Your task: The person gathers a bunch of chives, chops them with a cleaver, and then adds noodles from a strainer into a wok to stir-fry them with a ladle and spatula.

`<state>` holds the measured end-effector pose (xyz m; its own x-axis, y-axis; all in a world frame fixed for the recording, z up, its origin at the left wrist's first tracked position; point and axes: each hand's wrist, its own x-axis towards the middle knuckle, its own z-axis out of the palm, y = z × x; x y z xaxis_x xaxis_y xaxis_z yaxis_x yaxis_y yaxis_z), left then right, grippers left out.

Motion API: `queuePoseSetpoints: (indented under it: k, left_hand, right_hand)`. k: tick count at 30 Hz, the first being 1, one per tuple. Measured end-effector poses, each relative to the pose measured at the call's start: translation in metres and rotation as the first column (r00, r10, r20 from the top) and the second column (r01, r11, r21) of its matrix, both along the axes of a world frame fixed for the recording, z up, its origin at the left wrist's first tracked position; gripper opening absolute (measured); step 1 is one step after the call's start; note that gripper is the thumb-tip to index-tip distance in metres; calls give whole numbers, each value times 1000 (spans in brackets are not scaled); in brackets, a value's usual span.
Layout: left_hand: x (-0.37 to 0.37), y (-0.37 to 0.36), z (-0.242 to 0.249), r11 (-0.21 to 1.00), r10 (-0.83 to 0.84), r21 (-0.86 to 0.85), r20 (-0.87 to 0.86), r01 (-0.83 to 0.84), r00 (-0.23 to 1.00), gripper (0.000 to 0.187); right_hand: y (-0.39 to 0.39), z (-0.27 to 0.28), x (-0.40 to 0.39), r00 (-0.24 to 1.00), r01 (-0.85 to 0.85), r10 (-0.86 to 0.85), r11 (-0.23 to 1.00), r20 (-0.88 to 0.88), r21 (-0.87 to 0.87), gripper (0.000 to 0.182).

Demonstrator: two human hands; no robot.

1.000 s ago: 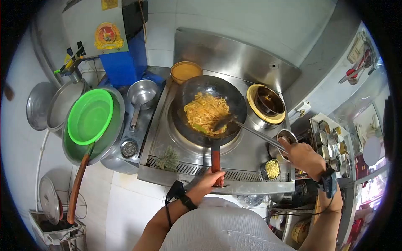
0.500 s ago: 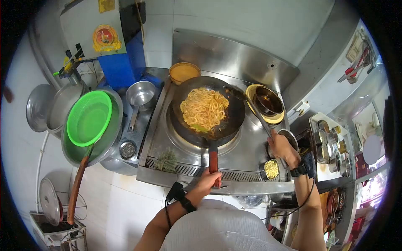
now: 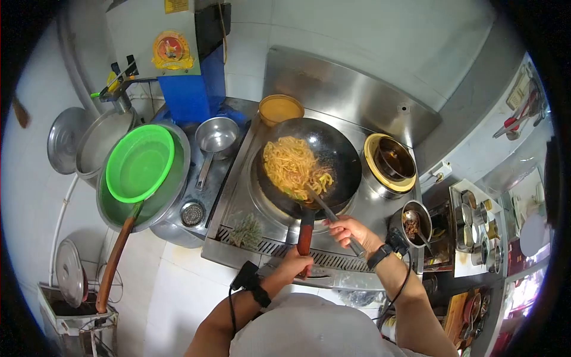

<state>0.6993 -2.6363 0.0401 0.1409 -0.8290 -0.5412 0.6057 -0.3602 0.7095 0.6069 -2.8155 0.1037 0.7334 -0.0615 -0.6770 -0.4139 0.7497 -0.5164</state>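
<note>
A dark wok (image 3: pixel 342 160) sits on the stove burner, with noodles (image 3: pixel 288 160) in its left and lower part. My left hand (image 3: pixel 294 262) is closed round the wok's reddish wooden handle at the front. My right hand (image 3: pixel 351 231) grips the long metal handle of a ladle (image 3: pixel 324 208). The ladle's far end goes down into the noodles near the wok's front edge, and its bowl is hidden among them.
A yellow-brown bowl (image 3: pixel 281 110) stands behind the wok. To the right are a dark pot (image 3: pixel 395 159) on a yellow rim and a metal pot (image 3: pixel 422 209) holding food and a spoon. A green basin (image 3: pixel 140 163), a metal ladle (image 3: pixel 217 137) and a scrubbing brush (image 3: pixel 245 231) lie left.
My right hand has moved left with the ladle, whose end has gone from the wok's right rim into the noodles. The metal pot at right is now uncovered to view. The camera view has shifted slightly.
</note>
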Motion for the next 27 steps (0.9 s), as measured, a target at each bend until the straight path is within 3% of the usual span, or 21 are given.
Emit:
queuePoseSetpoints:
  k: [2, 3, 6, 8, 11, 12, 14, 20, 22, 23, 25, 26, 27]
  left_hand:
    - [1, -2, 3, 1000, 9, 4, 16, -9, 1000, 13]
    - [1, -2, 4, 1000, -2, 13, 11, 2, 1000, 18]
    - [5, 1, -5, 999, -23, 22, 0, 23, 1000, 23]
    - [3, 1, -9, 999, -32, 12, -21, 32, 999, 23]
    - [3, -1, -5, 999, -8, 49, 17, 7, 1000, 24]
    - [2, -2, -6, 999, -15, 44, 14, 14, 1000, 24]
    - [2, -3, -11, 999, -16, 47, -4, 16, 1000, 24]
    - [1, -1, -15, 1000, 21, 1, -28, -21, 999, 23]
    - [0, 0, -16, 1000, 21, -19, -54, -22, 998, 22]
    - [0, 1, -13, 999, 30, -24, -45, -31, 999, 20]
    - [0, 1, -13, 998, 48, -28, -42, -50, 998, 18]
    - [0, 1, -15, 998, 37, -45, -42, -39, 998, 16]
    - [1, 2, -15, 998, 26, -62, -39, -28, 999, 14]
  right_hand:
    - [5, 7, 1, 981, 125, -177, 890, 81, 439, 14]
    - [7, 10, -1, 962, 182, -260, 834, 80, 522, 15]
    - [4, 16, -18, 954, 170, -267, 856, 136, 488, 15]
    - [3, 33, -32, 961, 171, -241, 904, 137, 391, 14]
    - [5, 64, -49, 976, 210, -208, 977, 65, -21, 22]
    - [8, 77, -52, 975, 217, -215, 976, 63, -27, 22]
    - [15, 99, -52, 984, 150, -173, 927, -36, -344, 27]
    - [18, 121, -57, 985, 81, -151, 828, -82, -555, 33]
    - [18, 122, -57, 981, -25, -118, 706, -153, -708, 34]
    - [13, 118, -58, 981, -34, -112, 706, -159, -707, 34]
    - [-6, 101, -58, 958, -238, -46, 416, -282, -878, 30]
    - [-12, 95, -54, 957, -246, -40, 417, -287, -875, 30]
    - [-21, 90, -47, 911, -381, -63, 258, -409, -888, 27]
